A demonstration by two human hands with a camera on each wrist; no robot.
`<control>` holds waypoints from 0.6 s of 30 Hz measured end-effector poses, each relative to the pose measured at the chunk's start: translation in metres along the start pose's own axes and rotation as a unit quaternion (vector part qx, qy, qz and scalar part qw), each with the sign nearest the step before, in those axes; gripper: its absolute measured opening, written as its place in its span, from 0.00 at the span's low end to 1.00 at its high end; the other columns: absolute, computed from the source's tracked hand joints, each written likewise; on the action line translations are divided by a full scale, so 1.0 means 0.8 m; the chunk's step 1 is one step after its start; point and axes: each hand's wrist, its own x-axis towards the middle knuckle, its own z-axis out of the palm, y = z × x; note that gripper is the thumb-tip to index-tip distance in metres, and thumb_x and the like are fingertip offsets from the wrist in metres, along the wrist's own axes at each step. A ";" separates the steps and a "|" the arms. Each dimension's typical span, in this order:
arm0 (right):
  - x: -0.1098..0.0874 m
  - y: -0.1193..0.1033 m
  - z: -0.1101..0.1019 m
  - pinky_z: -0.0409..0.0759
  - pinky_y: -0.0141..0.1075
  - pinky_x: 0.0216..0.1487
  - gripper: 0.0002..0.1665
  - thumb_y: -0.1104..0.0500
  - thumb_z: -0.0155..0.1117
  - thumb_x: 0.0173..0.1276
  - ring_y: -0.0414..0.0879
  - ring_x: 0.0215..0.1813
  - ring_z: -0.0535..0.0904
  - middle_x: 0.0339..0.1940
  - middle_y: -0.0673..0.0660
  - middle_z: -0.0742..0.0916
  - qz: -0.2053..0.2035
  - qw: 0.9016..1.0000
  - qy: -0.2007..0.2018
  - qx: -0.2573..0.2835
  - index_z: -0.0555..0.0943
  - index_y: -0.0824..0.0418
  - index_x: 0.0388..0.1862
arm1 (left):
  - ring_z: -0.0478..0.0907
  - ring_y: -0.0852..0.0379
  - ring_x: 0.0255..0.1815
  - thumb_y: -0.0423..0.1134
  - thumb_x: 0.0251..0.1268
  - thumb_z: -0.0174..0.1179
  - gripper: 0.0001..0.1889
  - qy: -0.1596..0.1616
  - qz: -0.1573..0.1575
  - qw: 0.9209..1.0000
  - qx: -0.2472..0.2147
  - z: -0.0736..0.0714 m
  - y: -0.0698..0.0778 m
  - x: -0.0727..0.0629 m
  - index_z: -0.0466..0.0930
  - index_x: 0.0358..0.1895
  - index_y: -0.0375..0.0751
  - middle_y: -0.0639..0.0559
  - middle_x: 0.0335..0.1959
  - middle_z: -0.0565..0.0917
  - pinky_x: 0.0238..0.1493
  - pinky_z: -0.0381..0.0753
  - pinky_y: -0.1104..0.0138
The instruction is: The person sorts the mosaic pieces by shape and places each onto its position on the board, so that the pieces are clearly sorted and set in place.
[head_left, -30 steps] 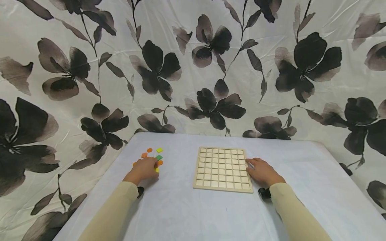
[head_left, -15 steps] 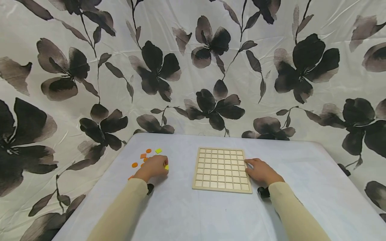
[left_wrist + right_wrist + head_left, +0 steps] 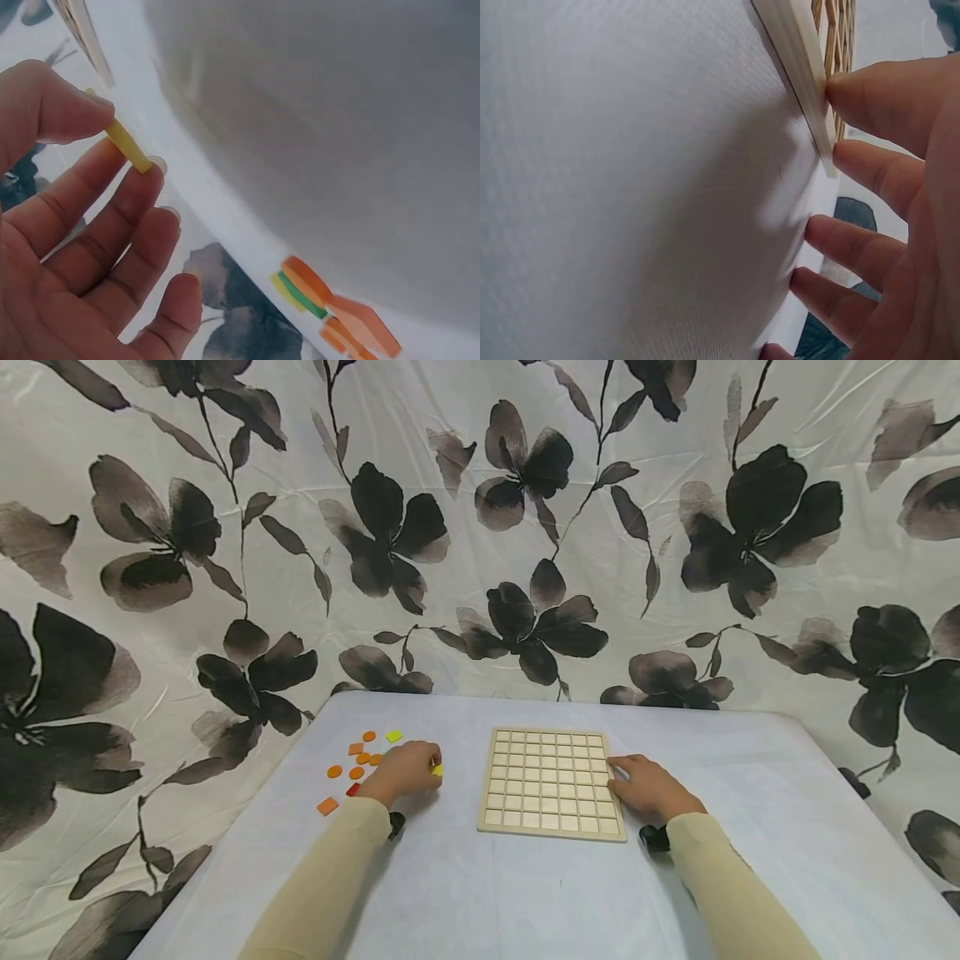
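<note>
My left hand [image 3: 405, 770] pinches a small flat yellow tile [image 3: 129, 145] between thumb and fingertips, raised over the table left of the wooden board. Its other fingers are loosely bent in the left wrist view. The pale wooden grid board [image 3: 551, 781] lies flat, its square cells bare. My right hand [image 3: 651, 787] rests at the board's right edge. In the right wrist view its thumb [image 3: 885, 96] and forefinger touch the rim [image 3: 799, 64], and the other fingers reach down to the white cloth.
Loose flat pieces lie at the left: orange discs [image 3: 334, 772], orange squares [image 3: 327, 807], a red piece [image 3: 353, 790] and a yellow-green square [image 3: 393, 737]. A green piece [image 3: 300, 295] shows in the left wrist view. Flowered cloth [image 3: 547, 568] hangs behind the table.
My left hand has moved right from the loose pieces with the yellow tile, uncovering orange and red pieces behind it. The right hand and board stay in place.
</note>
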 end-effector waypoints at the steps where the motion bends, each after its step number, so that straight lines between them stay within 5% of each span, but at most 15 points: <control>1: 0.000 0.000 0.000 0.62 0.64 0.66 0.33 0.48 0.51 0.73 0.70 0.72 0.60 0.72 0.70 0.66 0.000 1.000 0.000 0.000 0.65 0.57 0.73 | 0.74 0.56 0.35 0.42 0.55 0.66 0.12 0.000 0.000 1.000 -0.001 0.000 0.003 0.002 0.80 0.42 0.44 0.53 0.34 0.81 0.43 0.78 0.61; 18: 0.002 -0.001 0.003 0.62 0.64 0.67 0.32 0.48 0.49 0.74 0.69 0.72 0.60 0.73 0.69 0.66 0.006 1.000 0.000 -0.004 0.64 0.56 0.74 | 0.74 0.56 0.38 0.44 0.57 0.67 0.13 0.012 0.034 0.999 0.006 0.004 0.041 0.025 0.81 0.43 0.44 0.54 0.35 0.80 0.49 0.76 0.59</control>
